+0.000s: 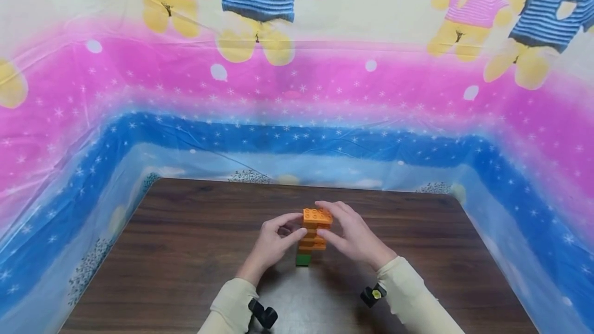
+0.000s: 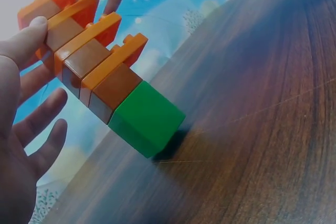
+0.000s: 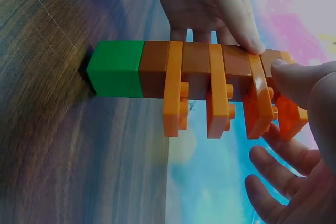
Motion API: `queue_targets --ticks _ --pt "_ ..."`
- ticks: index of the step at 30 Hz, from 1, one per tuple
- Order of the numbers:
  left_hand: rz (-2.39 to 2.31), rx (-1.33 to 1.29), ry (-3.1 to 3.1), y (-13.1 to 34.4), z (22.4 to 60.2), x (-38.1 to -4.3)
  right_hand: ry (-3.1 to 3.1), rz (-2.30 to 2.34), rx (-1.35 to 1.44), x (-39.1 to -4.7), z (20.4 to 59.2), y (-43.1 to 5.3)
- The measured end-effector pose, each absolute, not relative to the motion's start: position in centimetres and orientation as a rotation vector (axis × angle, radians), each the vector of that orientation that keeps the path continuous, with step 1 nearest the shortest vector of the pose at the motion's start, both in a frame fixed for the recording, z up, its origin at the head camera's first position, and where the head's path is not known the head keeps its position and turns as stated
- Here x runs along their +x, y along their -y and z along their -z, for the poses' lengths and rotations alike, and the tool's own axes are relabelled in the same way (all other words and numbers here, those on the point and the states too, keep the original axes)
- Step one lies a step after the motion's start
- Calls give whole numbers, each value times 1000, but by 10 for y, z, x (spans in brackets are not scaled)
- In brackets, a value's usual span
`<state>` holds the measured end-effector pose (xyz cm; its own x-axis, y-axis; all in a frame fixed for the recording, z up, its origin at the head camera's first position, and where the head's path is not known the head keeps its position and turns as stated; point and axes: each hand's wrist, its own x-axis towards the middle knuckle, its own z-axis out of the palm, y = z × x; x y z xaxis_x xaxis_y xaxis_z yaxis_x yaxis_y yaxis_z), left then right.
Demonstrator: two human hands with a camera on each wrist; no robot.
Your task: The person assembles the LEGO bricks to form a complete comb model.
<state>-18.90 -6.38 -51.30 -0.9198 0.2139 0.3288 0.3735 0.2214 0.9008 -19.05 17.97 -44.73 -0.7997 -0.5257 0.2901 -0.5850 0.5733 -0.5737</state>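
A tower of toy building bricks stands upright on the table between both hands. Its base is a green block; above it brown blocks alternate with studded orange plates that jut out to one side, the right in the head view. My left hand pinches the upper part from the left, its thumb on the near face and its forefinger behind. From the right, my right hand pinches the top layers, thumb in front and forefinger at the top orange plate. Other fingers are spread loosely, some hidden behind the tower.
The dark wood-grain table extends around the tower. A patterned plastic sheet with bears, pink and blue bands hangs behind it and along both sides. Small black devices sit at the cuffs of the pale sleeves.
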Motion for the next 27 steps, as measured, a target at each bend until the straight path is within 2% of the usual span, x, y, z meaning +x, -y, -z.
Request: queue_targets --ticks 8,20,27 --pt "1853 -511 2274 65 513 -188 2698 -1106 941 -192 451 -180" --pt "1892 -288 2277 63 512 -184 2811 -1234 848 -193 469 -181" --pt "1953 -299 2204 63 515 -187 2831 -1320 846 -193 478 -180"
